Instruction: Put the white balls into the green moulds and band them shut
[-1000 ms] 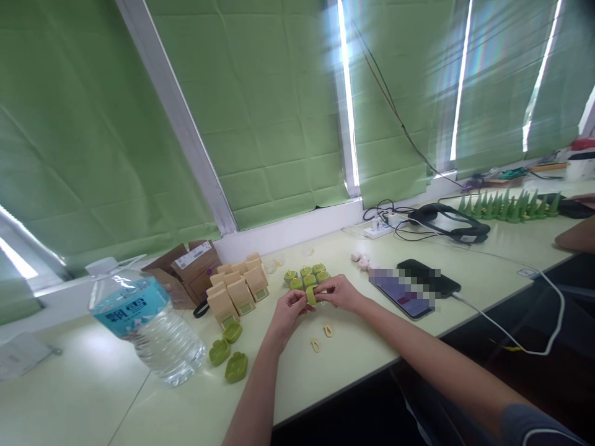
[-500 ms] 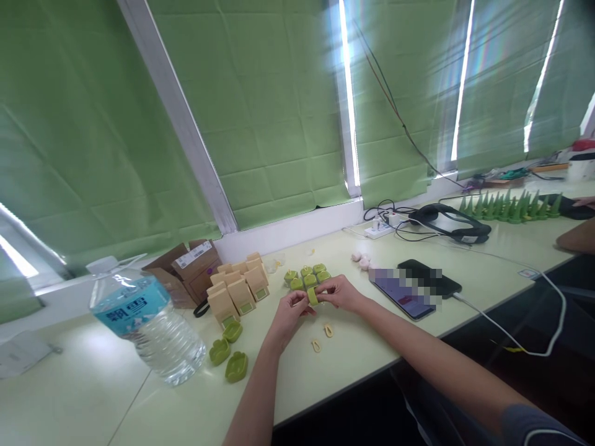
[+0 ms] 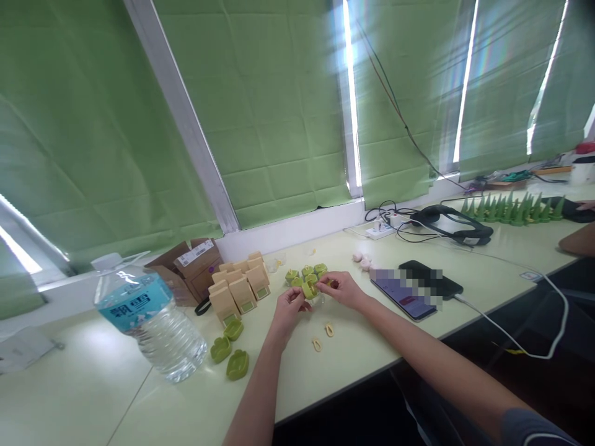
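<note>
Pinched in my left hand (image 3: 289, 306) is a small green cup-like piece (image 3: 308, 289), tilted so that its hollow shows. My right hand (image 3: 344, 289) is at the piece's right side, thumb and finger closed together; what lies between them is too small to make out. Behind the held piece stands a cluster of small green boxes (image 3: 307, 271) in clear wrap. Two small cream loops (image 3: 329, 330) lie on the table in front of my hands. To the left are several empty green cups (image 3: 237, 365) of the same colour.
A large water bottle (image 3: 153, 316), an open cardboard box (image 3: 195, 269) and rows of beige blocks (image 3: 242, 291) stand at left. Pale pink pieces (image 3: 365, 262), two phones (image 3: 402, 296), a power strip (image 3: 381, 230), a black headset (image 3: 453, 224) and green spiky pieces (image 3: 514, 209) lie right.
The green piece has turned so its hollow faces me more. My right fingers have shifted slightly right and up, off the piece's near side. The camera view has shifted slightly.
</note>
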Demonstrator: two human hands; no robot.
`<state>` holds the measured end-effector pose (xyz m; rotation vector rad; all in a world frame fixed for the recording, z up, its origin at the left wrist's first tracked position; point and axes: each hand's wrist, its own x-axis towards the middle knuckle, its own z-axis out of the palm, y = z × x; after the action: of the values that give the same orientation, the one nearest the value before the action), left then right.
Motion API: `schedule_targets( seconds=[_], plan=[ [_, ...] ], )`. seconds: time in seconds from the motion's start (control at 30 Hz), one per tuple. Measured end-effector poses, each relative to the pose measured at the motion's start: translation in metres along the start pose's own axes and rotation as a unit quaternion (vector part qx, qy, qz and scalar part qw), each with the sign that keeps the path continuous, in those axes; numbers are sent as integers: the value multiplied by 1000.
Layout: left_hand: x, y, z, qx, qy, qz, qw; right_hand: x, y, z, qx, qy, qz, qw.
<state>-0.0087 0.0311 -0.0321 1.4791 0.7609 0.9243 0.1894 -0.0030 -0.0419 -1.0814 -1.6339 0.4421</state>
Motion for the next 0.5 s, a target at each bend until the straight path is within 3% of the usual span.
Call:
schedule_targets(
  seconds=[0.27, 0.5],
  plan=[
    [-3, -1, 0, 9, -58, -1, 998, -1, -2, 0, -52, -92, 5, 994],
    [-4, 1, 2, 18, -66, -17, 997, -1, -3, 0, -64, -101, 1, 993]
  ],
)
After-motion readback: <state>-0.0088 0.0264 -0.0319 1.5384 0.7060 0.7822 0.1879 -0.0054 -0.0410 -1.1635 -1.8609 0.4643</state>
